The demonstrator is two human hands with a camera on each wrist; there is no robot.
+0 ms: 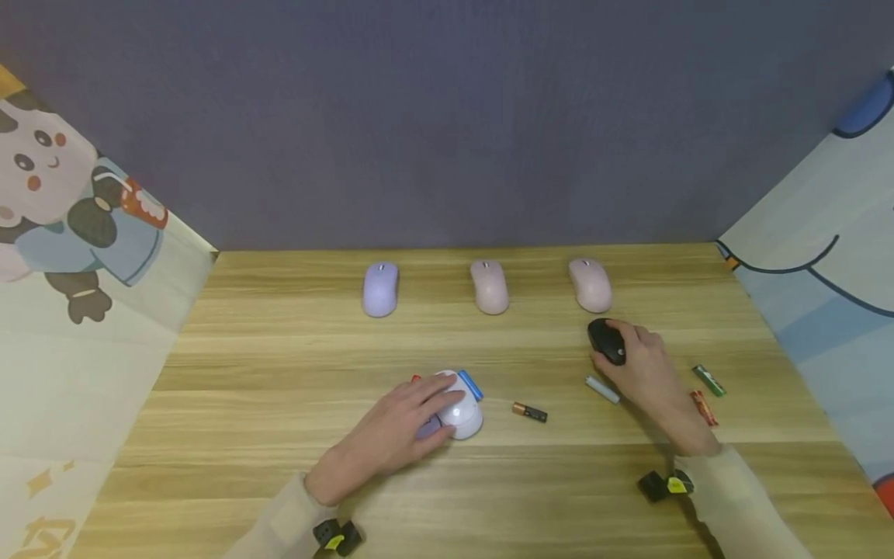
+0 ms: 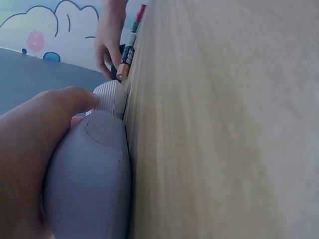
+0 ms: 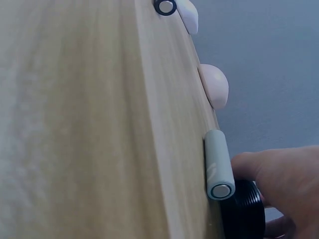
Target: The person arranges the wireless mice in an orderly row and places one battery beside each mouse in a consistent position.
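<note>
In the head view my left hand [image 1: 398, 423] holds a white computer mouse [image 1: 466, 421], fingers over its top and thumb at its near side. A grey-purple mouse [image 2: 89, 174] lies beneath this hand, mostly hidden from above. The thumb meets the white mouse's ribbed side [image 2: 107, 97] in the left wrist view. A blue battery [image 1: 471, 385] lies against the white mouse's far side. Over to the right, my right hand [image 1: 646, 373] grips a black mouse [image 1: 606, 341] between thumb and fingers. A pale grey battery [image 3: 217, 162] lies close beside that thumb.
Along the table's back edge stand a lavender mouse [image 1: 380, 289], a pink mouse [image 1: 490, 287] and another pink mouse [image 1: 590, 285]. Between my hands lies a black-and-copper battery [image 1: 529, 411]. A green battery [image 1: 709, 380] and a red battery [image 1: 703, 407] are right of my right wrist.
</note>
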